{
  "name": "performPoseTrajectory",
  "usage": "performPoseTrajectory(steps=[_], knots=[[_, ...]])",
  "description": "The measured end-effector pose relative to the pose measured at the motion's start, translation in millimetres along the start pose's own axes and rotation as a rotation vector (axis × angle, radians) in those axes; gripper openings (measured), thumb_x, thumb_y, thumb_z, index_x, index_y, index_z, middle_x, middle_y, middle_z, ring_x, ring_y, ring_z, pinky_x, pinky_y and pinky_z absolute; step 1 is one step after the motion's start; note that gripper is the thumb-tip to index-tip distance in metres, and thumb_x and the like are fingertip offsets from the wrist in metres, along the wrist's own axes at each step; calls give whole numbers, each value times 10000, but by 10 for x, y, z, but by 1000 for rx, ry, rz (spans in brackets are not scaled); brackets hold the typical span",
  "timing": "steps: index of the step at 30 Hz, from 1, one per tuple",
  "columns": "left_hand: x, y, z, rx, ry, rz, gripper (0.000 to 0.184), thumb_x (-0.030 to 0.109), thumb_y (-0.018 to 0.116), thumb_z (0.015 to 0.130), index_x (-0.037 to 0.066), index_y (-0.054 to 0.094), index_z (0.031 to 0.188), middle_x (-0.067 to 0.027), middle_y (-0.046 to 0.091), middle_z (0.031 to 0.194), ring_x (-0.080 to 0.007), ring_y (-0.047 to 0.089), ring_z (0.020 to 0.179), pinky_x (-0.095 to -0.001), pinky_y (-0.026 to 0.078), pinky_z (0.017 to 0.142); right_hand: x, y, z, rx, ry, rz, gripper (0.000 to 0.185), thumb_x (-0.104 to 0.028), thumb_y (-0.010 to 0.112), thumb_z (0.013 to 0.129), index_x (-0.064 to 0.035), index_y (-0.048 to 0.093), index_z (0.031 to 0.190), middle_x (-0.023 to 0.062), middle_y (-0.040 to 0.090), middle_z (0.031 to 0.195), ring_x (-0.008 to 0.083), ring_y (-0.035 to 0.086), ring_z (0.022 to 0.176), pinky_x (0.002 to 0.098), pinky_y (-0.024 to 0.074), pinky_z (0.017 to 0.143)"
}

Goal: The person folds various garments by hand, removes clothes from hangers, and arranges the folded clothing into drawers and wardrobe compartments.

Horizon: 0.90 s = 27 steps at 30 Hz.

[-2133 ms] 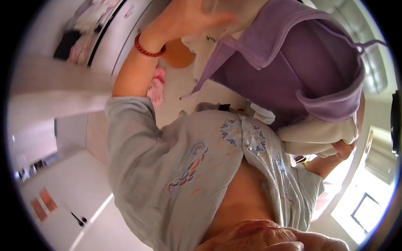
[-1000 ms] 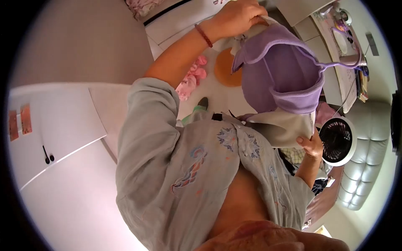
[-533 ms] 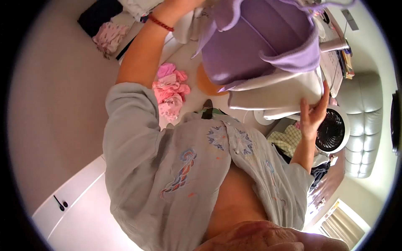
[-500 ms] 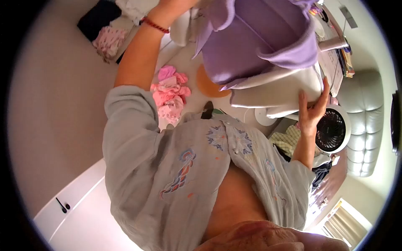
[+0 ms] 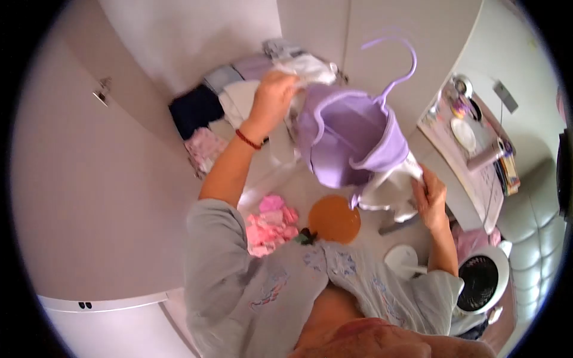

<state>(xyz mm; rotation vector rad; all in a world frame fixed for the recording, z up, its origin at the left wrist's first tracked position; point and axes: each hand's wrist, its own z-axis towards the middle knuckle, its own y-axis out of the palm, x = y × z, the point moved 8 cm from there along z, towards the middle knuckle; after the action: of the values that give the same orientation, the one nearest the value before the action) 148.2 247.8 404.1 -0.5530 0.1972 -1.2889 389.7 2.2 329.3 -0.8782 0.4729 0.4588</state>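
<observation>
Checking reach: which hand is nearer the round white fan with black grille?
Right. The right hand, holding the purple-white cloth garment, appears above the fan; the left hand is across the garment, farther off.

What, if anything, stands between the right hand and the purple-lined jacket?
Nothing visible does: the right hand touches the jacket directly, at its pale outer cloth. The pink clothes lie apart from both.
</observation>
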Motion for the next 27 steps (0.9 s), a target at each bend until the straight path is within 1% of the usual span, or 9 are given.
performPoseTrajectory(steps=[3,4,6,9,13,16,22,24,27], knots=[[-252,-36,103,11,7,-3,111,55,612,747,-1,585,839,-148,577,791,-340,519,775,-407,413,691,-85,98,349,-164,-24,145,233,56,531,699,52,565,929,164,522,823,264,531,758,318,419,659],[-326,-53,180,30,37,14,111,55,612,747,-1,585,839,-148,577,791,-340,519,775,-407,413,691,-140,147,465,-192,-72,239,264,40,532,736,47,556,999,137,553,913,223,544,858,292,424,747],[-489,-12,309,18,16,-25,125,51,619,741,-17,575,836,-149,575,787,-340,520,782,-403,409,694,-62,332,573,-329,253,558,310,-9,533,812,20,519,1120,92,565,1007,170,523,956,283,411,842],[-839,40,592,17,22,-28,120,47,619,742,-13,585,841,-148,575,792,-342,519,785,-403,410,698,100,615,779,-576,443,781,381,-57,526,867,-12,448,1237,65,548,1093,138,496,997,286,406,876],[-1388,81,1052,37,54,-29,119,61,628,743,11,606,848,-123,588,806,-313,531,804,-389,425,700,-6,901,1326,-650,596,1103,492,-89,570,861,-24,379,1310,118,508,1214,215,495,1109,375,398,964],[-1878,132,1339,24,8,-36,113,86,639,749,27,614,841,-97,603,825,-275,540,826,-371,444,695,-32,1156,1848,-710,656,1117,509,-66,572,850,-15,366,1312,134,504,1219,222,501,1105,396,410,954],[-2516,5,1826,47,-73,-83,142,79,662,734,13,613,850,-107,605,860,-287,553,829,-360,460,714,-420,1176,2601,-454,641,1055,553,-173,626,846,-22,367,1311,118,561,1134,207,542,1044,342,459,900],[-2551,-145,1927,193,6,-142,173,58,685,710,1,612,856,-126,603,875,-283,565,855,-348,464,744,-497,1065,2686,-346,621,870,546,-175,629,845,-25,379,1307,112,564,1135,194,553,1021,336,471,884],[-2835,-197,2005,224,-69,-317,436,97,719,717,48,537,1110,-110,554,1098,-239,568,929,-337,457,791,-665,953,2926,-346,563,899,563,-181,652,827,-30,394,1304,109,571,1133,191,570,985,332,497,833]])
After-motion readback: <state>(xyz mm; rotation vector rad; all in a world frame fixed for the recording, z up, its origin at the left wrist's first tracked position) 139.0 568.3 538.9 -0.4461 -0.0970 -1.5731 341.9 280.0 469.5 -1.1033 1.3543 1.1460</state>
